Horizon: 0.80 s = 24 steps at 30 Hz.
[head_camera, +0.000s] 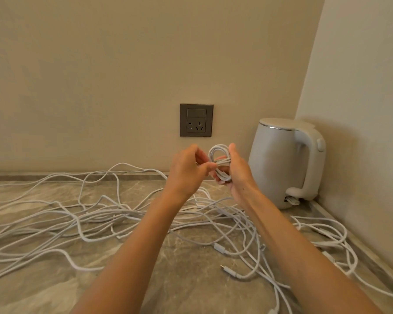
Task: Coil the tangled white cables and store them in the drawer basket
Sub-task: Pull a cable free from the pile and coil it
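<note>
A small coil of white cable (220, 162) is held up above the bench's back edge. The right hand (237, 172) grips its loops, and the left hand (186, 171) pinches a strand at its middle. Loose tangled cables (100, 220) sprawl across the bench (179, 282) — a kettle (279, 164) stands in its back right corner.

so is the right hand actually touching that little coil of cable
Touching. The head view shows the right hand gripping the coil of cable, with its fingers curled round the lower loops.

Soft, warm light. The kettle (281, 164) throws a faint shadow on the side wall (361, 105). Picture edges bend a little.
</note>
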Each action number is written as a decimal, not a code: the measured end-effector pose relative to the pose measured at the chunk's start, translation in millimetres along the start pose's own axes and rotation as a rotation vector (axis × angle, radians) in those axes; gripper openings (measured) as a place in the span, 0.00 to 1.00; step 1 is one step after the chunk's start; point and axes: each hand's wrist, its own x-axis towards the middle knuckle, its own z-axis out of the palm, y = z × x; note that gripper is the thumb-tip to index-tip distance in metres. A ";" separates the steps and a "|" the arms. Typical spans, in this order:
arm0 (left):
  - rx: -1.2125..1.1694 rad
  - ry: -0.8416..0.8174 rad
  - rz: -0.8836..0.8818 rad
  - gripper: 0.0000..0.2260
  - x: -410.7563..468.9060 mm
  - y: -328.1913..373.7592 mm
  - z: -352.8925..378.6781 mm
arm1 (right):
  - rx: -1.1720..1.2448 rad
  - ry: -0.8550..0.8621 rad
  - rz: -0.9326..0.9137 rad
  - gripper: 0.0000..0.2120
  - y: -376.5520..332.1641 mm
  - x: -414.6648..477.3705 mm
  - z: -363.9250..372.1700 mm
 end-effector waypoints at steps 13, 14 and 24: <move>-0.191 -0.034 -0.107 0.07 -3.2 -0.5 -1.0 | 0.094 -0.040 0.042 0.34 -3.5 -3.7 2.6; -0.227 -0.028 -0.115 0.08 -3.5 -0.9 -0.8 | 0.120 -0.060 0.070 0.36 -4.2 -3.6 1.8; -0.123 -0.176 0.080 0.08 -1.5 5.3 -4.4 | 0.164 -0.152 0.236 0.30 -7.0 -1.0 -10.7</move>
